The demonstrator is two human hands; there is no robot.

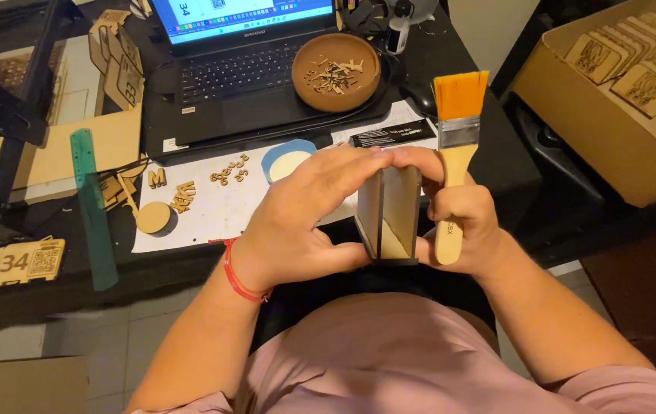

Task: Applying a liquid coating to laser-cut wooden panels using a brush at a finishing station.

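On the dark worktop point(496, 161), a green ruler point(92, 207) lay at the left beside small wooden letters point(182, 195) on a white sheet point(213, 215). Nearer the middle, the left hand point(305, 218), a red cord at its wrist, curled around a small wooden box point(388, 215), fingertips pressed on its top edge. The box stood upright above the lap, held between both hands. The right hand point(462, 222) gripped the box's other side and pinned a paintbrush point(457, 146), orange bristles up. A cardboard box point(596, 130) of wooden plaques sat far right.
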